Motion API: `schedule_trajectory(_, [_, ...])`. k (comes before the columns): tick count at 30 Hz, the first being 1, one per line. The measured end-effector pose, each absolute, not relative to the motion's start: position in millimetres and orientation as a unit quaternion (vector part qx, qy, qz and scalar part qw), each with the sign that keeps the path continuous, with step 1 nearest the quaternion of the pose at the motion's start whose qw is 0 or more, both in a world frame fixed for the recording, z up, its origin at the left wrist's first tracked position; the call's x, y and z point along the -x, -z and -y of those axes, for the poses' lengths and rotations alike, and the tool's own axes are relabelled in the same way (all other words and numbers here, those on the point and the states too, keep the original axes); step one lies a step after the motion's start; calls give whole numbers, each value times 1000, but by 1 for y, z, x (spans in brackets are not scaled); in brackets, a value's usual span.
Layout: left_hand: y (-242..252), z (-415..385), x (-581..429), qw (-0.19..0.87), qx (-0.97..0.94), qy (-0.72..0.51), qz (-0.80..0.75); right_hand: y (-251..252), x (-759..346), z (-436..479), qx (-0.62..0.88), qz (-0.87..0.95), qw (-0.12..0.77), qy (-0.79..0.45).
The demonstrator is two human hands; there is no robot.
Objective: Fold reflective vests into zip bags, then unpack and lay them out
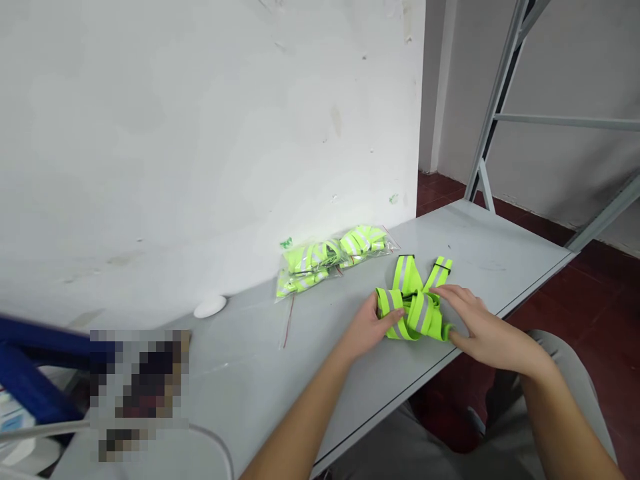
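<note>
A neon-yellow reflective strap vest (414,305) with grey stripes lies bunched on the grey table (320,360) near its front edge. My left hand (371,325) grips the left side of the bundle, thumb on top. My right hand (473,320) rests on the bundle's right side, fingers curled over the folded straps. Two strap ends with black edging stick out toward the wall.
Two clear bags of folded neon straps (327,260) lie against the white wall. A small white round object (210,306) sits to the left. A blue frame (35,373) is at far left. Grey shelving uprights (493,113) stand at right over a dark red floor.
</note>
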State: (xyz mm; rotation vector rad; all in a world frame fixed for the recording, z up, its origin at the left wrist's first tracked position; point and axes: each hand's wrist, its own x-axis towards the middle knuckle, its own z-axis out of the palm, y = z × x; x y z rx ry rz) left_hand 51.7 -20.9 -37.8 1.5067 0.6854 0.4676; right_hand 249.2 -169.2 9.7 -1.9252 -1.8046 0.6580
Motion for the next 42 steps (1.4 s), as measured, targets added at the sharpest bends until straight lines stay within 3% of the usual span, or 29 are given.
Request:
schedule_trajectory(4, [43, 26, -57, 627, -662, -246, -329, -6, -236, 162, 663, 655, 251, -262])
schedule_trajectory(13, [46, 28, -51, 527, -751, -288, -274, 16, -220, 99, 668, 693, 259, -80])
schedule_trajectory(17, [44, 29, -52, 431, -813, -328, -214, 9, -230, 94, 623, 747, 227, 45])
schedule_trajectory(21, [51, 20, -49, 425, -806, -376, -171, 14, -234, 101, 553, 768, 239, 216])
schedule_trajectory(25, [42, 6, -41, 384, -878, -248, -141, 29, -232, 127, 489, 785, 257, 280])
schedule_trajectory(29, [19, 9, -58, 134, -980, -77, -129, 43, -234, 155, 436, 810, 244, 307])
schedule_trajectory(31, [14, 13, -78, 64, -995, -27, -72, 48, -243, 165, 424, 811, 248, 319])
schedule_trajectory(35, [24, 10, -117, 77, -997, 27, 15, 52, -272, 179, 435, 802, 246, 327])
schedule_trajectory(42, [52, -29, -157, 175, -981, -21, -81, 58, -302, 173, 565, 790, 160, 177])
